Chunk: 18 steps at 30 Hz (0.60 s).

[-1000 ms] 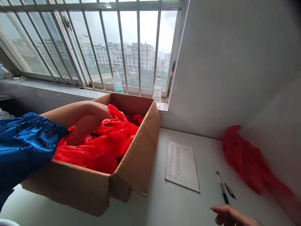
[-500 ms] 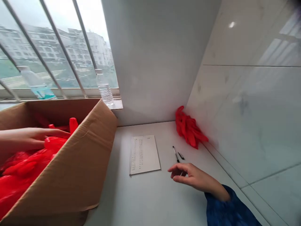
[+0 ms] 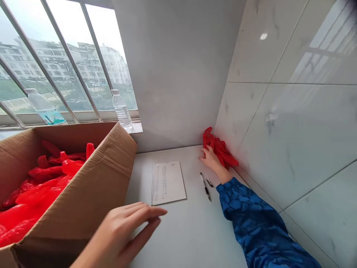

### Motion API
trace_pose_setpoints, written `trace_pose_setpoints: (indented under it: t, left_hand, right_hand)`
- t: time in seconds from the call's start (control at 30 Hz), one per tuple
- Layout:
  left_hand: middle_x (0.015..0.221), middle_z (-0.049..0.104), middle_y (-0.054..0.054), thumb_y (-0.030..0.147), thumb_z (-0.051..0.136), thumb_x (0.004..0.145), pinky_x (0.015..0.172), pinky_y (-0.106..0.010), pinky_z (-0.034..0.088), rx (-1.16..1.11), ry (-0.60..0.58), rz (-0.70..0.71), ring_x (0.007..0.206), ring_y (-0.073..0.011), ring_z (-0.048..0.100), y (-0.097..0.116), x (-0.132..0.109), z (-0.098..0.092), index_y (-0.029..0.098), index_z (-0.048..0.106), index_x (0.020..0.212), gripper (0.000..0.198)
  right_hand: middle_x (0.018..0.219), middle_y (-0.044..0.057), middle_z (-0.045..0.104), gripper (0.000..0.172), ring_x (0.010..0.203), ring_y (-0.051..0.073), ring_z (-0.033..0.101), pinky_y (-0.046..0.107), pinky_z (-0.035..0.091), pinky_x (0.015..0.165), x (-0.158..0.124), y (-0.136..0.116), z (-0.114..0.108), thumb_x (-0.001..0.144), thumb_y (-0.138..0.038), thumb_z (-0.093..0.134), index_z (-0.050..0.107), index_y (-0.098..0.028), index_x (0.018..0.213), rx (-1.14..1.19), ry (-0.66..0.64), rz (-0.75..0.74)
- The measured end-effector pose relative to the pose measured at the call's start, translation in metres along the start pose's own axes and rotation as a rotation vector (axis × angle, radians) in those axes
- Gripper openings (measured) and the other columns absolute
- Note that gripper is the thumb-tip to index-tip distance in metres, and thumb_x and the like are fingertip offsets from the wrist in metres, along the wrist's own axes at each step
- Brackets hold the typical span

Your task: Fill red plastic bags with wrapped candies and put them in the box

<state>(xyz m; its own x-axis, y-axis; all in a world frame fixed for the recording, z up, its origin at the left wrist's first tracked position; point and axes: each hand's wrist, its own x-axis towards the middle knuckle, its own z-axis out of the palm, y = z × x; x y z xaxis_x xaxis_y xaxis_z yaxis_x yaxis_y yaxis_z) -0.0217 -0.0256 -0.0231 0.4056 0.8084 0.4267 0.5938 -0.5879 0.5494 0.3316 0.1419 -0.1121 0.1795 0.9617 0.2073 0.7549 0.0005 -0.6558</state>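
My right hand (image 3: 211, 160) reaches to the far corner of the white table (image 3: 181, 230) and touches a crumpled red plastic bag (image 3: 220, 149) lying against the tiled wall; its fingers curl at the bag's edge. My left hand (image 3: 125, 230) hovers open, fingers stretched flat, just outside the cardboard box (image 3: 83, 201), holding nothing. The box is open at the top and filled with more red plastic bags (image 3: 41, 182). A printed sheet of paper (image 3: 168, 182) lies between my hands. A black pen (image 3: 205, 187) and its cap (image 3: 209, 182) rest beside my right forearm.
Two clear water bottles (image 3: 121, 111) (image 3: 44, 111) stand on the window sill behind the box, before a barred window. A grey wall (image 3: 173, 74) closes the back and a glossy tiled wall (image 3: 292, 111) runs along the right.
My left hand has come out of the box and now hovers beside it. My right hand has moved forward from near the pen to the red bag in the corner.
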Motion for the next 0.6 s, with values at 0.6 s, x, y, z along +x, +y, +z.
trace_pose_setpoints:
  t: [0.6]
  left_hand:
    - [0.095,0.072,-0.008,0.024,0.055,0.087,0.070,-0.030,0.048,0.131,-0.324,-0.120,0.091,-0.0261,0.068,-0.109,0.039,0.102,0.024,0.074,0.095,0.020]
  right_hand:
    - [0.147,0.017,0.050,0.042,0.119,0.029,0.062,0.050,0.051,0.103,-0.003,0.032,0.039,0.096,-0.030,0.062,0.058,-0.014,0.135,-0.022,0.120,-0.031]
